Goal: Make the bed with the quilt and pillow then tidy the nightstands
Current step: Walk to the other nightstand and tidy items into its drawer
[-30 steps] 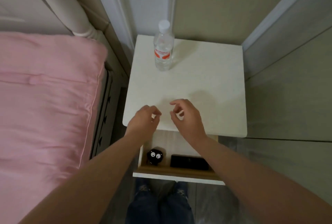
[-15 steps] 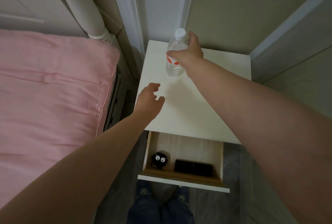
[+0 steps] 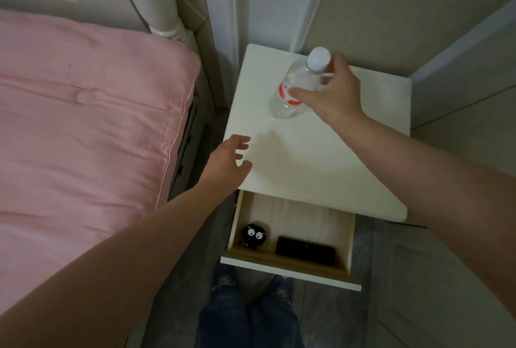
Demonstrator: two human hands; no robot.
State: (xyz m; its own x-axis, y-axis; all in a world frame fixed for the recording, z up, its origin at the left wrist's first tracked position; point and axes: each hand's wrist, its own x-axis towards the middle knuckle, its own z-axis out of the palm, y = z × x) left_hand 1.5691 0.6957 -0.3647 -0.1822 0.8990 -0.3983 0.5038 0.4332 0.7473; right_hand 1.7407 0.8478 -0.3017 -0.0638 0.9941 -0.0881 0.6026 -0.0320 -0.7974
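The right hand (image 3: 332, 96) grasps the tilted bottle (image 3: 296, 87) over the nightstand (image 3: 321, 157) while the left hand (image 3: 229, 161) hovers, fingers relaxed.

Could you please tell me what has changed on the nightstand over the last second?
The right hand reached to the back, gripped the water bottle and tilted it. The left hand moved to the nightstand's left edge, open. The drawer stays open, contents unmoved.

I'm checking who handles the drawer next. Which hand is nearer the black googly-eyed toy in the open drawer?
Left. The left hand hovers at the nightstand's front-left corner, just above the toy. The right hand is farther back, gripping the water bottle.
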